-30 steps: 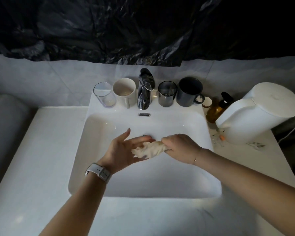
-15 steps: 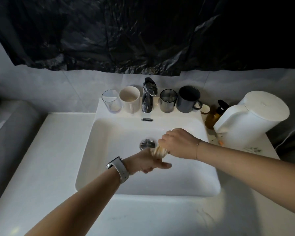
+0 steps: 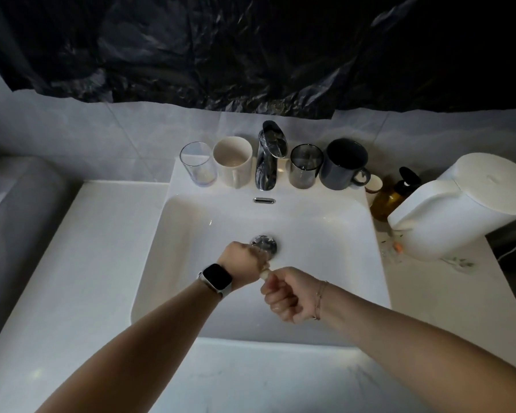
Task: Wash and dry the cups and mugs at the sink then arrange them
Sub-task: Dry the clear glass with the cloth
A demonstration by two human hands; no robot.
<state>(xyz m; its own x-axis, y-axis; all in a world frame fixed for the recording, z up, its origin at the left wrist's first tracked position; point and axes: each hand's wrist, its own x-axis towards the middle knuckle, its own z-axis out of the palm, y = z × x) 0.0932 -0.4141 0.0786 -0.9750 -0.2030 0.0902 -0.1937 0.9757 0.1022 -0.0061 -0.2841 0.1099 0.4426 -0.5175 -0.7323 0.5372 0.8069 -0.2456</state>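
White cloth (image 3: pixel 265 273) is getting wrung over the sink (image 3: pixel 191 234), left hand (image 3: pixel 241 265) and right hand (image 3: pixel 286 295) both with fingers curled tight round it. Clear glass (image 3: pixel 197 163), cream mug (image 3: pixel 233 162), smoky glass (image 3: pixel 305 166) and dark mug (image 3: pixel 341 165) stand lined up behind the basin by the tap (image 3: pixel 268 156); cream one looks unwashed, so probably early days.

One head-worn camera looks steeply down and forward over the sink (image 3: pixel 370 248). It sits close above it. The faucet (image 3: pixel 268 156) faces it at centre.

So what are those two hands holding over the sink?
A small pale cloth, twisted between them: left hand grips one end, right hand the other.
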